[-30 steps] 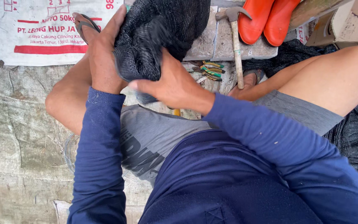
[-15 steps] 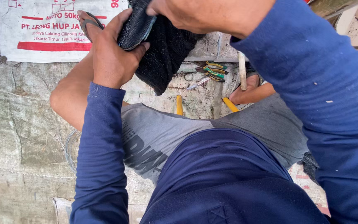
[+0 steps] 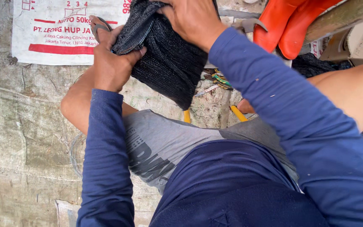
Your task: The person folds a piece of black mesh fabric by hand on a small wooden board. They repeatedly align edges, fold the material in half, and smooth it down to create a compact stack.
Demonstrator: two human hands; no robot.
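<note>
Both hands' grip unchanged on black netting (image 3: 171, 63), right hand (image 3: 192, 19) lowered

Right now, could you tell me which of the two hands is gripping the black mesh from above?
The right hand: it clamps the top of the black mesh from above, while the left hand holds its left edge from the side.

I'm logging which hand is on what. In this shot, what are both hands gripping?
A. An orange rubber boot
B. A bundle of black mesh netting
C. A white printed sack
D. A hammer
B: the left hand and the right hand both clutch the black mesh netting above the knees.
</note>
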